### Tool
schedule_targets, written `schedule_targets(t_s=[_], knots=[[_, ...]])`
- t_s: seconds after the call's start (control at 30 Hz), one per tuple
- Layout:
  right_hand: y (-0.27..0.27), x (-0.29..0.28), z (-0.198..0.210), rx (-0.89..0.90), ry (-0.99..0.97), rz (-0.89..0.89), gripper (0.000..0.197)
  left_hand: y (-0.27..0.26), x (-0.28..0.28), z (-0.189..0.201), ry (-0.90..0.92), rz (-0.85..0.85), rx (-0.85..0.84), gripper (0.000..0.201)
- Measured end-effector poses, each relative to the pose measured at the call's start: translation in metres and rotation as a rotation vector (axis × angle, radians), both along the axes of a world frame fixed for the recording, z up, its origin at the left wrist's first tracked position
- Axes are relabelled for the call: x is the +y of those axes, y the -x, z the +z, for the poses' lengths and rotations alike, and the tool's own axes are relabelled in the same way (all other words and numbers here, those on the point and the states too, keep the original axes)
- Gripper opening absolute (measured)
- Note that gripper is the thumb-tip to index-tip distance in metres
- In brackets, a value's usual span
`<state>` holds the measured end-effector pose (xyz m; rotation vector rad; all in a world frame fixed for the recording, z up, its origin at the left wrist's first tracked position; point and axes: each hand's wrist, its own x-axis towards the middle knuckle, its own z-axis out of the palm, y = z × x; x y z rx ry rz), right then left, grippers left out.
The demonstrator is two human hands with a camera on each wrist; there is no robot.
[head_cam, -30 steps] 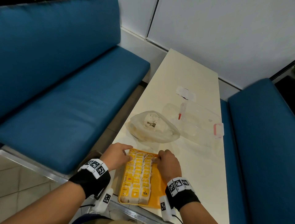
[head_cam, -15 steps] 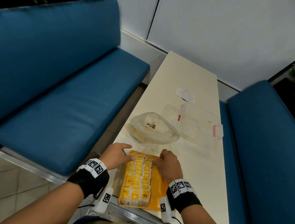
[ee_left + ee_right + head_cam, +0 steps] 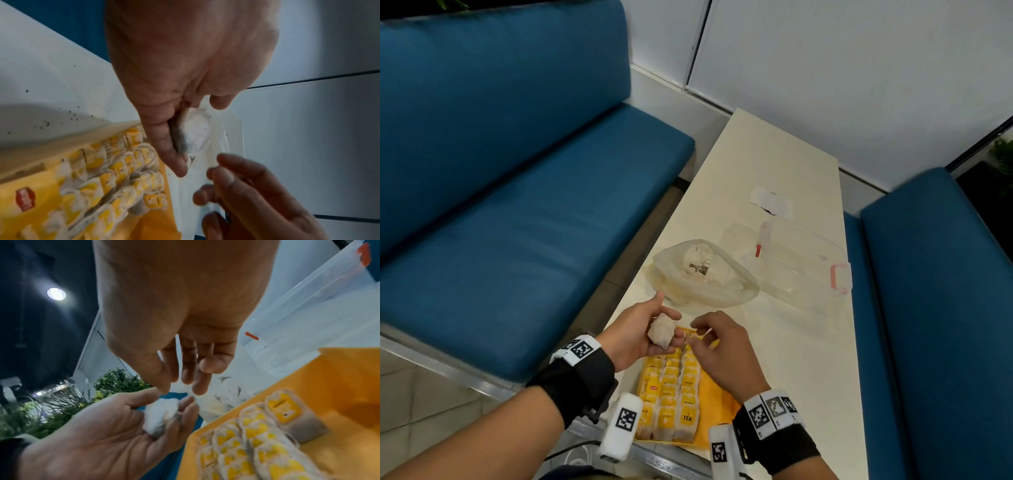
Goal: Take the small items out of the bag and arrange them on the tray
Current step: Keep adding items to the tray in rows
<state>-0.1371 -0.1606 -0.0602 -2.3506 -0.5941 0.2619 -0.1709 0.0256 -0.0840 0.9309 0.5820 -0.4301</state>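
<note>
1. Tea bag (image 3: 661, 331): small white pouch, lying in the left hand (image 3: 635, 337), cradled between curled fingers and thumb, so the left grip is closed round it. Held in the air, above the far end of the tray (image 3: 717, 404), not touching it.

2. Long axis of the pouch runs roughly along the left fingers, slanting from the thumb side down toward the tray; in the left wrist view one end pokes out past the fingers.

3. Right hand (image 3: 717, 346): just to the right of the pouch, near but apart from it. Thumb and forefinger are drawn close together, other fingers loosely curled. Something thin, perhaps the string or tag, may be pinched there; too blurred to tell.

4. Key relation: free slot lies directly below and slightly right of the left grip, at the far end of the rows of tea bags (image 3: 671, 387). The left hand is nearer the pouch; the right is nearer the bare right strip of the tray.

5. Judgement: the pouch needs turning parallel to the laid rows before lowering.

6. Beyond the grip: plastic bag (image 3: 705, 274) on the desk (image 3: 774, 164), well past both hands; clear lidded box (image 3: 801, 260) to its right.
</note>
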Motion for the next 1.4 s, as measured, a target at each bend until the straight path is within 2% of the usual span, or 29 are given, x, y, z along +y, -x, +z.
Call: schedule_targets(t_s=[0.1, 0.17, 0.3, 0.47, 0.6, 0.7, 0.77, 0.83, 0.93, 1.0, 1.07, 1.23, 1.4], knots=[[0.008, 0.01, 0.005, 0.057, -0.039, 0.091, 0.028, 0.0, -0.007, 0.001, 0.052, -0.018, -0.002, 0.06], [0.01, 0.014, 0.005, 0.094, -0.022, 0.057, 0.035, 0.0, -0.01, 0.001, 0.046, -0.046, -0.008, 0.059], [0.004, 0.016, 0.005, 0.143, -0.081, -0.095, 0.02, 0.001, -0.013, 0.002, 0.014, -0.088, -0.038, 0.059], [-0.002, 0.015, 0.007, 0.195, 0.006, -0.093, 0.01, 0.002, -0.014, 0.007, -0.006, -0.175, -0.104, 0.056], [-0.007, 0.012, 0.005, 0.24, -0.123, -0.174, 0.007, 0.004, -0.01, 0.003, -0.077, -0.196, -0.201, 0.036], [-0.009, 0.007, 0.007, 0.275, -0.185, -0.224, 0.018, 0.005, -0.006, -0.006, -0.169, -0.189, -0.242, 0.014], [-0.008, 0.004, 0.011, 0.293, -0.238, -0.215, 0.027, 0.005, -0.005, -0.009, -0.179, -0.186, -0.232, 0.008], [-0.008, 0.001, 0.017, 0.326, -0.29, -0.16, 0.03, 0.006, -0.004, -0.009, -0.145, -0.187, -0.225, 0.008], [-0.009, -0.004, 0.022, 0.429, -0.355, -0.075, 0.041, 0.005, -0.005, -0.006, -0.084, -0.194, -0.204, 0.019], [-0.01, -0.008, 0.024, 0.47, -0.378, -0.047, 0.049, 0.005, -0.005, -0.004, -0.036, -0.211, -0.175, 0.014], [-0.01, -0.01, 0.024, 0.457, -0.369, -0.035, 0.045, 0.005, -0.006, -0.002, -0.016, -0.245, -0.167, 0.009], [-0.009, -0.011, 0.021, 0.41, -0.361, -0.025, 0.013, 0.004, -0.008, 0.001, -0.035, -0.316, -0.187, 0.014], [-0.012, -0.013, 0.02, 0.403, -0.419, -0.119, 0.009, 0.006, -0.008, -0.001, -0.092, -0.287, -0.245, 0.028]])
